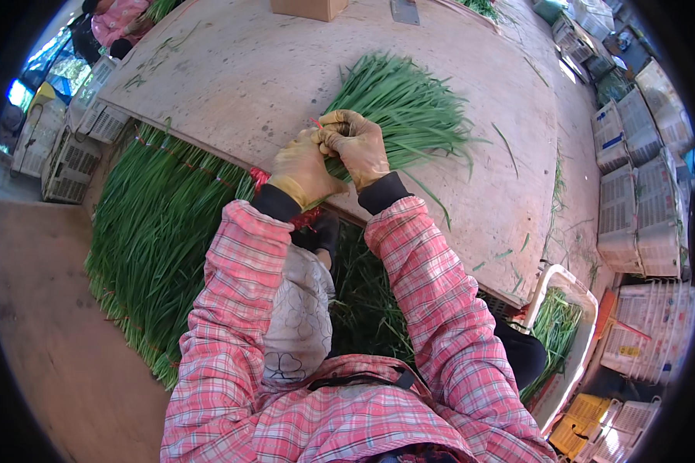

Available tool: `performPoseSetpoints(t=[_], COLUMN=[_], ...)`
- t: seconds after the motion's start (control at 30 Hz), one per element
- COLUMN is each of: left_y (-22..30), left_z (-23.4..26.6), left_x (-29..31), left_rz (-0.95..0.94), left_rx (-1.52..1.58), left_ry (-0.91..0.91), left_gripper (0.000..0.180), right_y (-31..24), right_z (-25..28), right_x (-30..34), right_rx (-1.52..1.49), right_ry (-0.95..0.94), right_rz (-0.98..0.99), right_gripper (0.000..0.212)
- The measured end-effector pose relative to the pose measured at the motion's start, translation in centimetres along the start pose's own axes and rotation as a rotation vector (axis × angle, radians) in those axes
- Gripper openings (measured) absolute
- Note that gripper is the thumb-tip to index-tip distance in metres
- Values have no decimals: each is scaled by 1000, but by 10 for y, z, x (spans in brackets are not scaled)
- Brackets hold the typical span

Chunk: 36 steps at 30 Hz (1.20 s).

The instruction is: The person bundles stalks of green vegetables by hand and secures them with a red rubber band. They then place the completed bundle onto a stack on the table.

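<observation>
A bunch of long green leaves that look like garlic chives [409,108] lies on the wooden table, leaf ends fanned out to the far right. My left hand [305,166], in a yellowish work glove, is closed round the stem end near the table's front edge. Pressed against it, my gloved right hand [355,147] has its fingers pinched together. A short bit of red tie [316,123] pokes out at these fingertips; the rest of it is hidden by the gloves. Red strands [260,177] hang at the table edge beside my left wrist.
Many tied chive bunches [162,224] are stacked left of my legs. The table [232,85] carries loose leaves, a cardboard box [309,8] and a metal plate [405,11]. A white basket [587,309] of greens stands right. Crates [633,216] line the right side. Another person [120,23] sits far left.
</observation>
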<state>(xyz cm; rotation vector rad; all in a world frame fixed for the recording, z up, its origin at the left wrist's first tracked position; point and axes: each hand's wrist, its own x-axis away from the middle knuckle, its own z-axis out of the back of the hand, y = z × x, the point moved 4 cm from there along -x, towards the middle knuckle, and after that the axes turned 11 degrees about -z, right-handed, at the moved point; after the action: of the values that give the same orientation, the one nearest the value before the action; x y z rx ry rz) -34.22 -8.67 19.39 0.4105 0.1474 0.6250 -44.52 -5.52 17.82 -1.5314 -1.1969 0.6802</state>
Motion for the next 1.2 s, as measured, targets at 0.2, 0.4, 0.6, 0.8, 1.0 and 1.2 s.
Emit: performPoseSetpoints(t=[0.2, 0.4, 0.6, 0.8, 1.0, 1.2], left_y=[-64, -87, -101, -102, -89, -92], left_z=[-12, -10, -22, -28, -19, -23], left_x=[-33, -31, -43, -45, -36, -39], left_rz=[-39, 93, 65, 24, 11, 17], left_rx=[852, 1430, 1139, 994, 1037, 1088], left_ry=[16, 21, 180, 276, 318, 319], left_gripper=[54, 10, 7, 8, 15, 18], right_y=[16, 17, 14, 12, 16, 22], right_z=[0, -4, -5, -5, -1, 1], right_x=[-18, -19, -32, -36, -34, -33], right_rx=[163, 348, 744, 867, 722, 653], right_ry=[79, 142, 218, 235, 181, 259], right_rz=[-3, -29, 19, 37, 32, 1], right_gripper=[11, 8, 14, 9, 12, 12])
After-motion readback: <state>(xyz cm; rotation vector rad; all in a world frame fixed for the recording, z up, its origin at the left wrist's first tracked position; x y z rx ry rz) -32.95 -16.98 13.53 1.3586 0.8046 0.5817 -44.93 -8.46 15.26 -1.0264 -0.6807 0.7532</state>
